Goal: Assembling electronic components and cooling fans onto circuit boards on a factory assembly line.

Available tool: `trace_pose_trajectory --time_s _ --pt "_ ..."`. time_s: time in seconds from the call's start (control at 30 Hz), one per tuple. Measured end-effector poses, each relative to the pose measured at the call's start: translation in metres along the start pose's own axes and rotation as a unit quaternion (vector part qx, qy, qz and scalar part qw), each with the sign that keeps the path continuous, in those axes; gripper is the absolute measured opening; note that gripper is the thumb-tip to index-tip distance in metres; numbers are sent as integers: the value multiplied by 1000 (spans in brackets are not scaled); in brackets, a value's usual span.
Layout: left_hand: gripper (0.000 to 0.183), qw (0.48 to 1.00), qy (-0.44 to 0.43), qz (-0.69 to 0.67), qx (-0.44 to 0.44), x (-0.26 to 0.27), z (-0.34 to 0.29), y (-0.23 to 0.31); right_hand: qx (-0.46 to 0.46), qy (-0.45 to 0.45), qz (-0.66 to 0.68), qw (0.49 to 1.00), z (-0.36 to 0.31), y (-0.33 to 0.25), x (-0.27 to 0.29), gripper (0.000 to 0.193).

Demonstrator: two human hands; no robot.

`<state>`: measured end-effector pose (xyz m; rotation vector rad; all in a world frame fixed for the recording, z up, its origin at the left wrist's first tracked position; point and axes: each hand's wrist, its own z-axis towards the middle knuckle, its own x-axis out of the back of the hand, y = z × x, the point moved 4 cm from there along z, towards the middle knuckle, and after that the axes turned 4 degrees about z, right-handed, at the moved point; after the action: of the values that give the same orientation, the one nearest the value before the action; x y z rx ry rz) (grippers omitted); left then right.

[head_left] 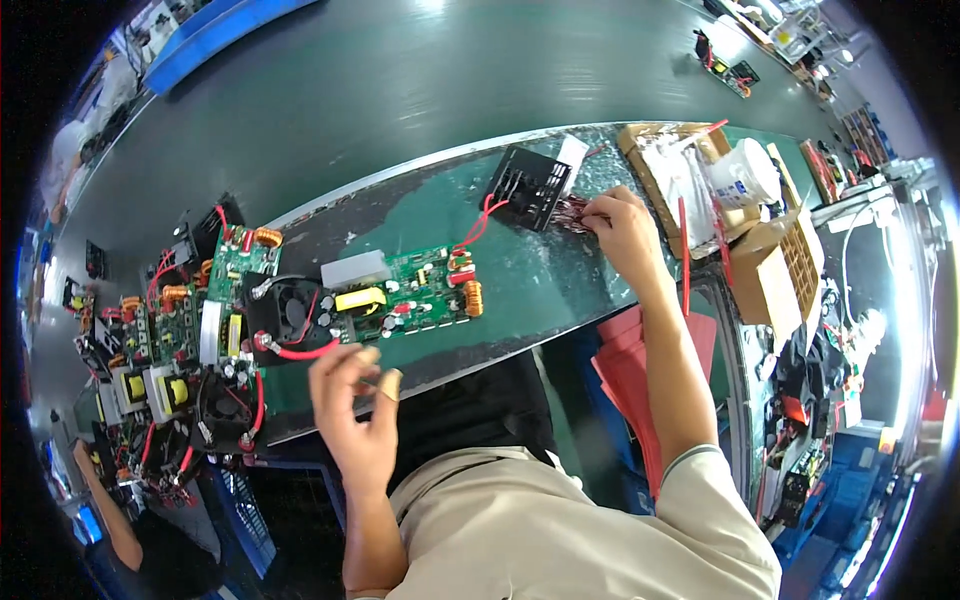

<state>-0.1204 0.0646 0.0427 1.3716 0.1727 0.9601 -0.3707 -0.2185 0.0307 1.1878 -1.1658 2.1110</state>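
On the green-topped bench a green circuit board [435, 275] lies before me, carrying a grey heat sink, a yellow-wrapped transformer and copper coils. A black fan [290, 308] with a thick red cable [305, 352] adjoins its left end. Thin red wires link its far right corner to a slotted black panel [530, 188]. My left hand [355, 410] hovers near the bench edge below the fan, fingers apart, yellow covers on some fingertips. At a small pile of thin dark-red pieces [570, 214] beside the panel, my right hand [622, 228] pinches with its fingertips; what they hold is too small to tell.
More board-and-fan assemblies [185, 335] crowd the left. A cardboard tray [650, 170], white tub [745, 175] and divided carton [780, 275] stand right. Red sheets [650, 380] hang below the bench. Beyond runs a dark green belt [400, 90]. Another person's arm [108, 505] is at lower left.
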Motion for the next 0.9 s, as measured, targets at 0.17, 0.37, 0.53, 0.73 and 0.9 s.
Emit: trace_pose_trajectory --time_s 0.17,0.37,0.53,0.73,0.9 --pt "24 993 -109 12 -33 -26 -8 15 -51 12 90 995 -3 9 6 13" --pt "24 987 -146 6 -59 -33 -2 17 -164 21 301 939 0 31 16 14" --pt "21 987 -153 -9 -54 -38 4 18 -142 186 478 847 10 29 33 13" --pt "20 982 -175 -18 -68 -50 9 24 -132 266 497 815 19 33 65 9" --pt "24 982 -184 -43 -33 -57 13 21 -144 250 609 739 18 17 82 9"
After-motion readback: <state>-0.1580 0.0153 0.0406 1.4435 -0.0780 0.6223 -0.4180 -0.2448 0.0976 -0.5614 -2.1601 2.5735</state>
